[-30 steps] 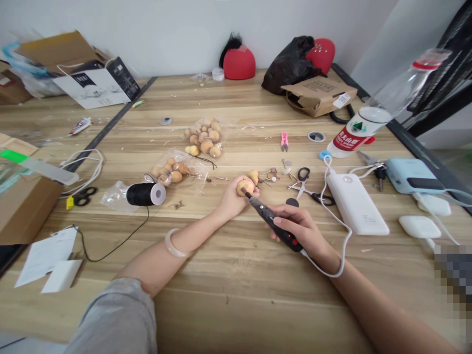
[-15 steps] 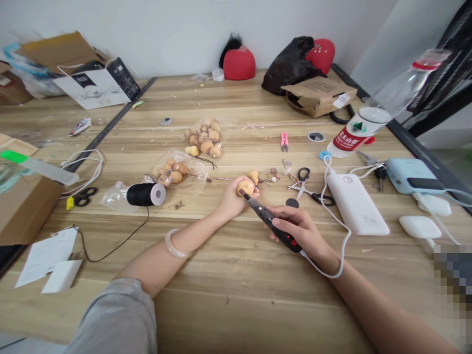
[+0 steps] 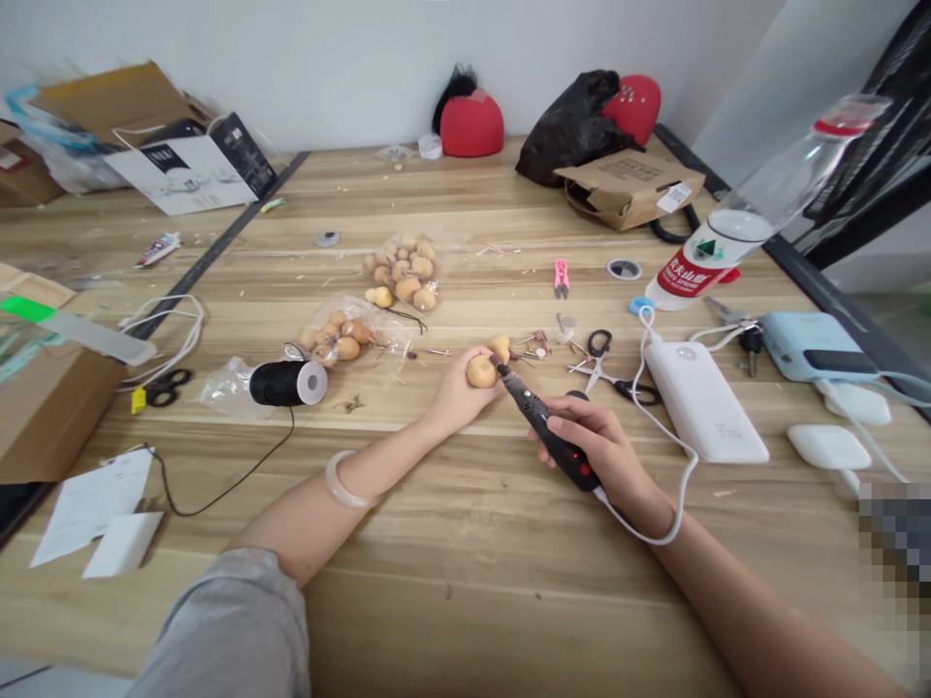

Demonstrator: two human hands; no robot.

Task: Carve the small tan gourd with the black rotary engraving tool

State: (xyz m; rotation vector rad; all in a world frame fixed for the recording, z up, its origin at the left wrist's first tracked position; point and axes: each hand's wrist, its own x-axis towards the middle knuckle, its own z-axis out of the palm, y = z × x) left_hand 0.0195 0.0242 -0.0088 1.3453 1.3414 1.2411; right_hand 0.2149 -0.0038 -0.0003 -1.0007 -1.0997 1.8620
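Near the middle of the wooden table, my left hand (image 3: pixel 460 393) is closed round a small tan gourd (image 3: pixel 481 371), with its rounded side facing up. My right hand (image 3: pixel 593 441) grips a black rotary tool (image 3: pixel 551 433), which has red lights and a white cable at its rear. The tool's dark tip lies at the gourd's right edge; whether they touch is unclear. Just behind the gourd sits another yellowish piece (image 3: pixel 498 346). Small tool bits (image 3: pixel 539 341) are scattered to the right of it.
Bags of gourds (image 3: pixel 403 273) lie behind and left, near a black thread spool (image 3: pixel 287 384). Scissors (image 3: pixel 597 370), a white power bank (image 3: pixel 705 402), a tilted bottle (image 3: pixel 727 242) and pink snips (image 3: pixel 561 278) are on the right. The white cable (image 3: pixel 684 485) loops beside my right wrist.
The tool's tip has moved from the gourd's face to its right edge, and my right hand has shifted slightly right. The gourd has turned a little in my left hand.
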